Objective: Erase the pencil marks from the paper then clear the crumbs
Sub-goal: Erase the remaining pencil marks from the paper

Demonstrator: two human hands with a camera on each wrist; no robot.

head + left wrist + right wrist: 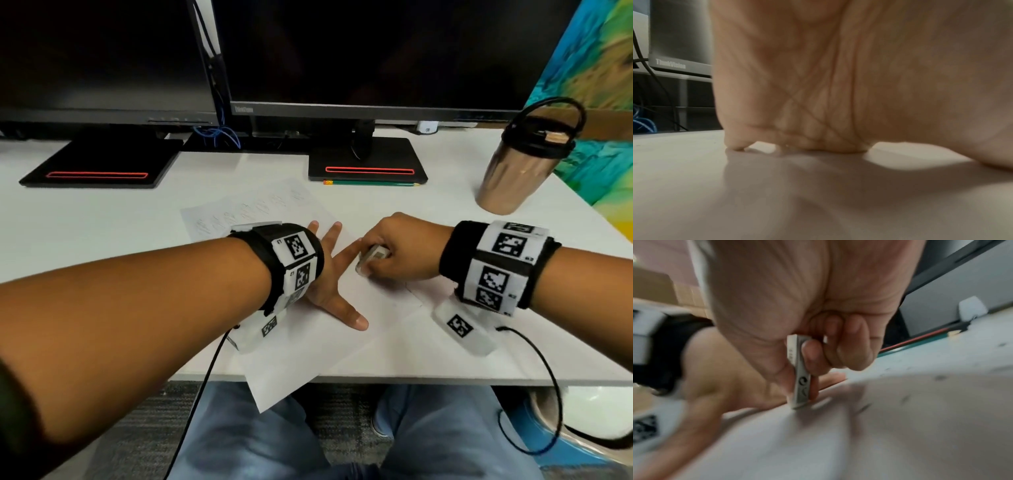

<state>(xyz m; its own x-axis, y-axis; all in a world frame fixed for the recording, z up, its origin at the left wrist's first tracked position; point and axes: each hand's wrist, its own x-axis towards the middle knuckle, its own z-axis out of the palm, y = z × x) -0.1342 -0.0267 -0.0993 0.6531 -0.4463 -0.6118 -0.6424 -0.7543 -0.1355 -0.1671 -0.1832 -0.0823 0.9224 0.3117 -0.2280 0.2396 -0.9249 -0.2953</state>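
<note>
A white sheet of paper (301, 346) lies skewed on the desk, its near corner hanging over the front edge. Faint pencil marks (246, 214) run across its far part. My left hand (334, 274) lies flat on the sheet with fingers spread, pressing it down; in the left wrist view only the palm (838, 81) shows on the paper. My right hand (394, 250) pinches a white eraser (371, 257) in a paper sleeve, its lower end (800, 406) touching the sheet beside the left forefinger. Dark eraser crumbs (906, 398) lie scattered on the paper.
Two dark monitors stand at the back on black bases (368, 161). A green pencil (371, 183) lies in front of the right base. A bronze travel mug (520, 164) with a black lid stands at the right. Wrist cables hang over the desk's front edge (445, 378).
</note>
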